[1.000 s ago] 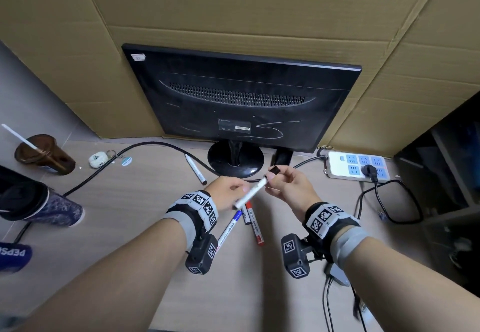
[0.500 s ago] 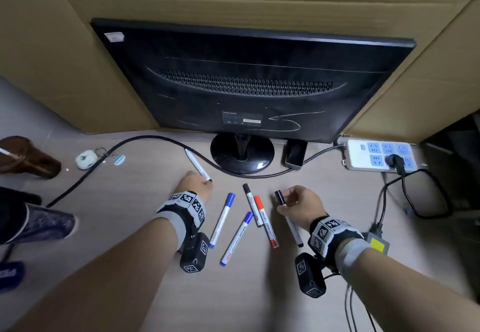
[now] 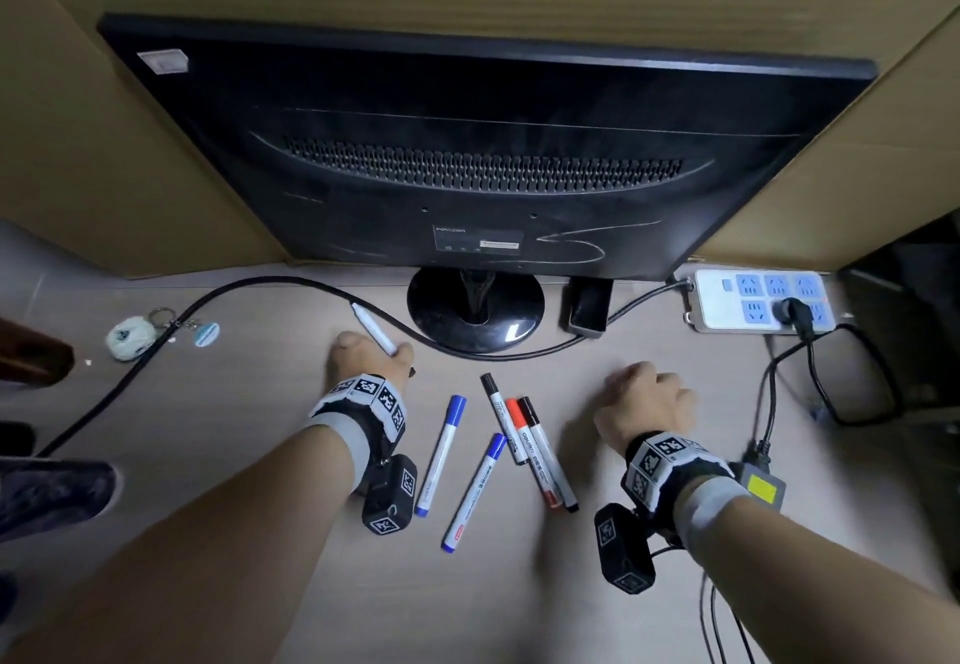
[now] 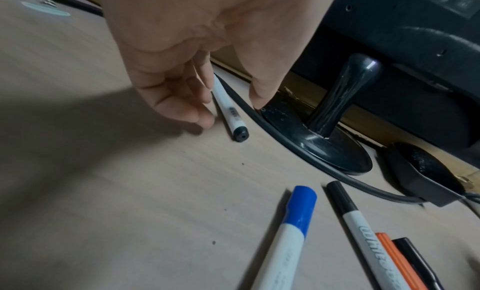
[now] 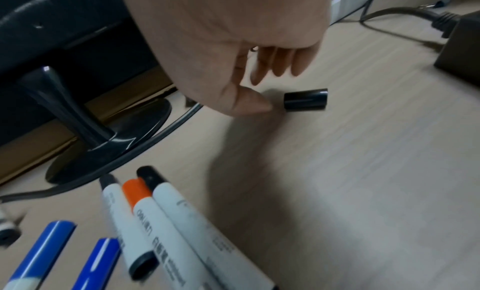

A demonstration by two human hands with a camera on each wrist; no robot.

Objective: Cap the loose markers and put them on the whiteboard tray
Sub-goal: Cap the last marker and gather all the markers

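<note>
An uncapped white marker [image 3: 373, 329] lies by the black cable, its dark end toward me [image 4: 240, 135]. My left hand [image 3: 371, 354] reaches over it; in the left wrist view the fingers [image 4: 182, 101] and thumb straddle the barrel [image 4: 228, 108] without closing. A loose black cap [image 5: 305, 99] lies on the desk under my right hand [image 3: 644, 393], whose thumb tip [image 5: 255, 106] hovers just beside it, fingers relaxed. Several capped markers lie between my wrists: two blue [image 3: 441, 455] [image 3: 475, 492], two black [image 3: 501, 416] [image 3: 550, 455], one red [image 3: 532, 447].
A black monitor [image 3: 483, 143] on a round base [image 3: 475, 310] stands straight ahead against cardboard. Its cable [image 3: 249, 284] curves across the desk. A power strip [image 3: 763, 299] and adapter [image 3: 761, 489] with cords sit to the right, and a keyring [image 3: 132, 338] lies far left.
Both hands came down from mid-air. The right hand laid the capped black marker beside the red one and moved right over the loose cap. The left hand reached the white marker.
</note>
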